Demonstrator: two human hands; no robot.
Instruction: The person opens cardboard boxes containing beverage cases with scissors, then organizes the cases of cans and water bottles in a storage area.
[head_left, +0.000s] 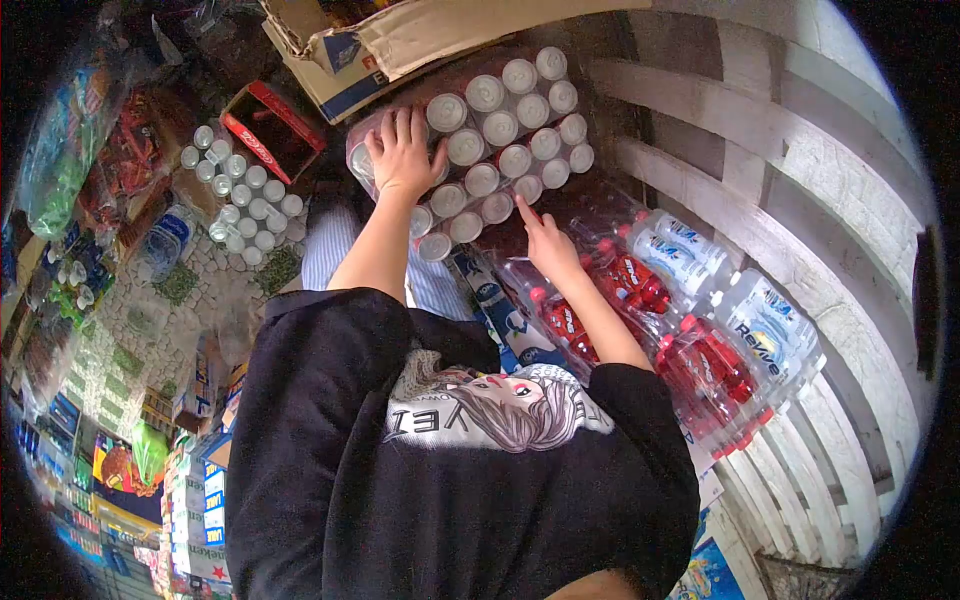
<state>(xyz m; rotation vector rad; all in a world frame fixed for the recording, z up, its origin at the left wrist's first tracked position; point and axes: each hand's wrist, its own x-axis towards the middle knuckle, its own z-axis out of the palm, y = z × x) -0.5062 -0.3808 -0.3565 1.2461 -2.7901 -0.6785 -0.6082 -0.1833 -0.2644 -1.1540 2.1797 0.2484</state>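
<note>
A shrink-wrapped pack of silver-topped cans lies in front of me, can lids facing up. My left hand rests on the pack's left part with fingers spread, covering some lids. At the pack's near edge is my right hand, its index finger stretched out at a can's rim and the other fingers partly curled. Just below my right forearm are wrapped bottles of red drink.
Wrapped Revive bottles stand along the white slatted wall at right. An opened cardboard box is behind the pack. To the left are loose cans, a red Coca-Cola crate and a wrapped water pack.
</note>
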